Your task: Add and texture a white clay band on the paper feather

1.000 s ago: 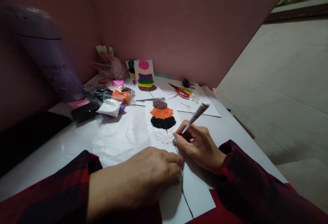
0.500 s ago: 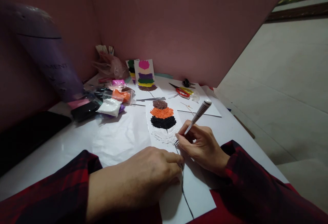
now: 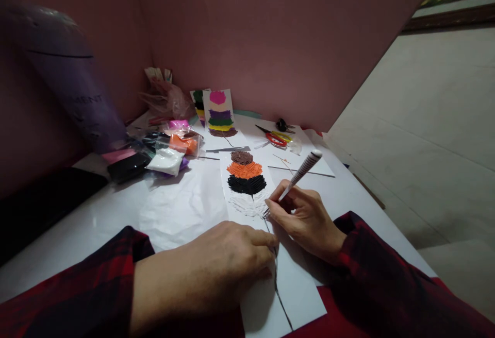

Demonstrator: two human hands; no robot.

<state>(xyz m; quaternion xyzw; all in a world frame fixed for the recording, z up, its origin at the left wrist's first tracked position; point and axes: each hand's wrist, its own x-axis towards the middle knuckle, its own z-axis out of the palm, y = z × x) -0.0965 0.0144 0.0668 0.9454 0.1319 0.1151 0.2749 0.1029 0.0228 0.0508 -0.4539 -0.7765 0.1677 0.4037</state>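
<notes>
My right hand (image 3: 305,219) is closed in a pencil-like grip on a fork (image 3: 303,170) with a white, dark-banded handle. Its small tines meet the lower right of a white clay band on a long white card (image 3: 301,297). Above that band the card carries a black clay band (image 3: 246,184), an orange one (image 3: 244,170) and a brown tuft (image 3: 242,157), all with ridged texture. A dark line runs down the card from the white clay. My left hand (image 3: 228,260) rests on the card below the clay, fingers bent and lying on the paper, holding nothing.
Bags of coloured clay (image 3: 166,162) lie at the left, near a black tablet-like object (image 3: 46,204). A finished-looking colour-banded card (image 3: 219,114) leans at the back. Red and yellow scissors (image 3: 275,138) lie back right. A large purple bottle (image 3: 77,80) stands far left.
The fork's handle end has shifted slightly to the right, its tines staying at the white clay's edge. My left hand has hardly moved.
</notes>
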